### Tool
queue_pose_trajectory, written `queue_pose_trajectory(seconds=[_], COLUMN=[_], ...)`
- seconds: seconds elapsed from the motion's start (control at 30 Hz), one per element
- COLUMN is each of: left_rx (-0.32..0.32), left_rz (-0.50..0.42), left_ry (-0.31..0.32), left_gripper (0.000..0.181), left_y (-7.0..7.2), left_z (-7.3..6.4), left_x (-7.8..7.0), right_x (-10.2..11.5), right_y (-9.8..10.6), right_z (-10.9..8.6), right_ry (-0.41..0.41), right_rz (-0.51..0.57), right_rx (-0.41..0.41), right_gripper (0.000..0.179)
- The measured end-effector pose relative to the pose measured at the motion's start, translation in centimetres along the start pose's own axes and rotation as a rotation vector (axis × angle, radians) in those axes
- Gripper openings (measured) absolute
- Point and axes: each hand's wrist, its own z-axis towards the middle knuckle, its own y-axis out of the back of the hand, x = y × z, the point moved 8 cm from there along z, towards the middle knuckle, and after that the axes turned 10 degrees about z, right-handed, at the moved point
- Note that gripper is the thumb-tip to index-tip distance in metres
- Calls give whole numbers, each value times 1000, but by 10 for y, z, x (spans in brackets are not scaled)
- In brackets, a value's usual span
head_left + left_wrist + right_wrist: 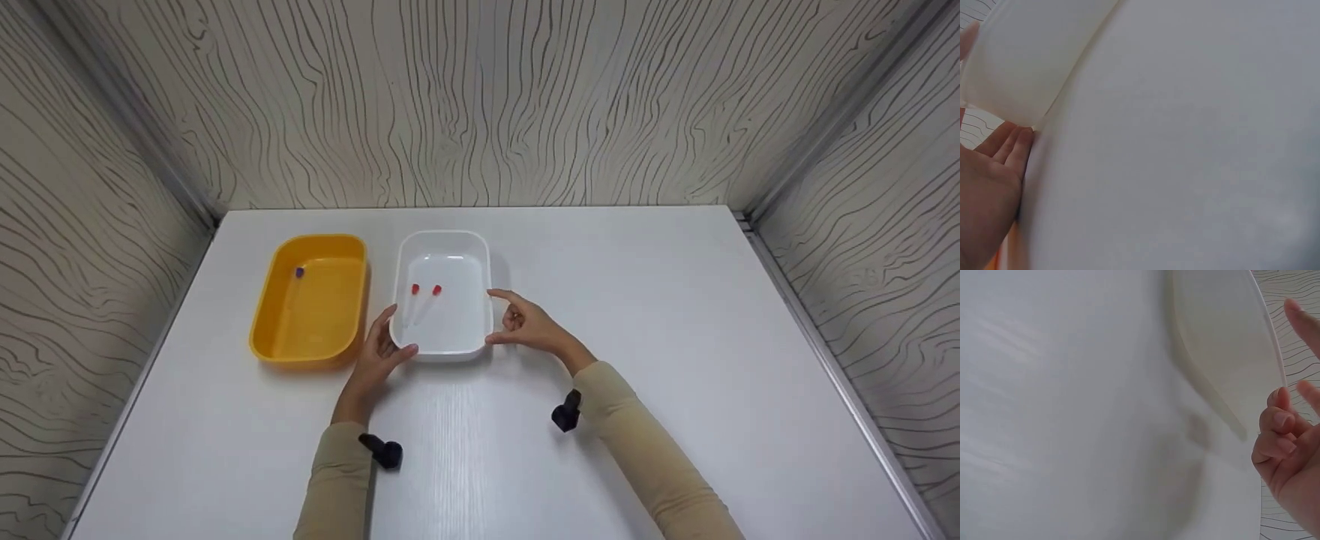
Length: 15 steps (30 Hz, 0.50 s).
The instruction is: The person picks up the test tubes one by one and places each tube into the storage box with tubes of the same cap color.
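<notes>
at the bottom of the head view, two tan sleeves [341,484] reach up over the white table [705,360], a small black device [386,454] at each wrist.

just above them, left of centre, the left hand [373,362] grips the near left corner of the white tray [463,322], its thumb at the near rim and its fingers along the left side. the right hand [534,328] is at the tray's right side, thumb and forefinger stretched apart against it, the other fingers curled in and not wrapped round the tray. i cannot tell whether the tray's base sits fully on the table.

inside the white tray, toward its left side, lie two tubes with red caps [436,290], well apart from both hands. to do this two-handed hold well, i would press evenly from both sides, keep the tray level so the tubes don't roll, and keep fingertips outside the rim. the right hand's contact looks lighter, so a firmer hold there would help against twisting.

left of the white tray, across a narrow gap, is the yellow tray [330,311]; the left hand should avoid knocking it. a tube with a purple cap [299,273] lies toward its upper left. a wood-patterned wall [480,105] fills the top of the frame.
</notes>
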Motion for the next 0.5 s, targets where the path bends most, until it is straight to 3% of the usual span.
queue_pose_trajectory(seconds=[0.5], left_rx=[14], left_rz=[-23], left_ry=[26], left_gripper=[79], left_y=[-1], left_z=[-2], left_x=[-1], right_x=[2], right_y=[14], right_z=[-31], right_ry=[41], right_rz=[-21], right_rx=[-44], right_gripper=[64])
